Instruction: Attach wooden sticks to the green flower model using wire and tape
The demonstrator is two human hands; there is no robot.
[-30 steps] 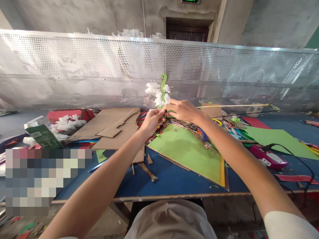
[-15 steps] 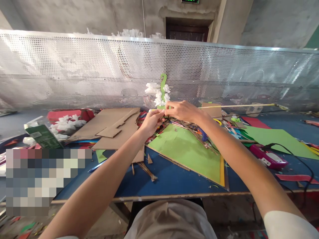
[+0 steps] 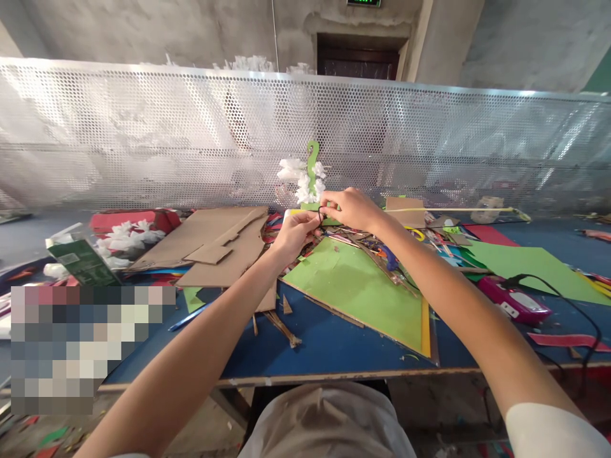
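Note:
A green paper swan with white tissue tufts [image 3: 310, 172] stands upright near the mesh screen at the far side of the table. My left hand [image 3: 294, 230] and my right hand [image 3: 349, 208] meet just below it, fingers pinched together. Between the fingertips runs a thin dark thread or wire [image 3: 321, 218]; the swan's base is hidden behind my right hand. A long thin yellow stick [image 3: 453, 210] reaches rightward from behind my right hand.
A green paper sheet on cardboard [image 3: 363, 286] lies in front of my hands on the blue table [image 3: 334, 350]. Cardboard pieces [image 3: 214, 245] lie left, white tissue tufts [image 3: 126, 234] farther left. A pink glue gun [image 3: 513, 302] with black cord sits right. A perforated metal screen [image 3: 143, 127] walls the back.
My hands have shifted slightly, the right one rising toward the swan's base and the left one dropping a little. The yellow stick's far end has moved left.

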